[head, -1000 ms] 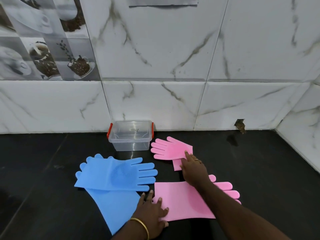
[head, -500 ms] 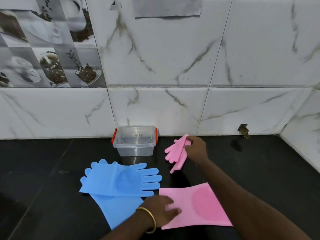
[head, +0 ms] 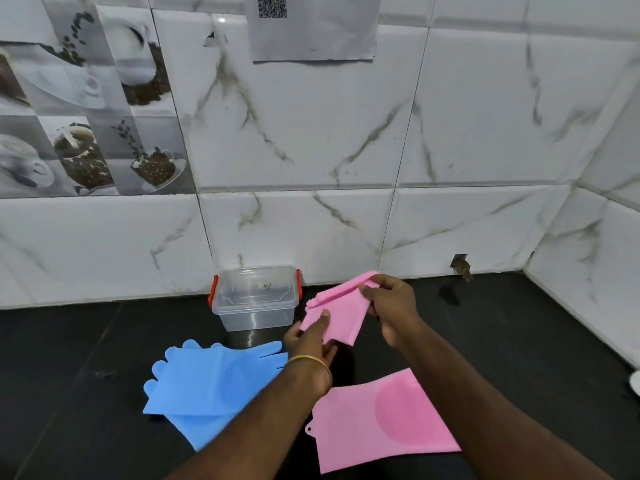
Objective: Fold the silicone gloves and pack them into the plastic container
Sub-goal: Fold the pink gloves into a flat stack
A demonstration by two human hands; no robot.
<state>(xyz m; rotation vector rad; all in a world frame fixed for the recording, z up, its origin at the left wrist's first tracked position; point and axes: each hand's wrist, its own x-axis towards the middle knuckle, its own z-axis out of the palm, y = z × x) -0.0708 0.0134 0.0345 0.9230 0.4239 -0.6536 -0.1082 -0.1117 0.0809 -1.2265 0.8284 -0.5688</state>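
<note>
Head view: near the middle of the frame, both hands hold one pink glove [head: 337, 311] in the air. The right hand [head: 393, 304] pinches its upper edge; the left hand [head: 310, 339] pinches its lower left corner, so its long axis slants up to the right. The plastic container [head: 255, 301], lid on, sits just left of it, nearer the left hand. A second pink glove [head: 381, 420] and the blue gloves [head: 214, 382] lie flat below.

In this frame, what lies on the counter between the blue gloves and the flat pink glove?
In the head view, only bare black counter lies between the blue gloves and the flat pink glove; the person's left forearm crosses above that gap.
</note>
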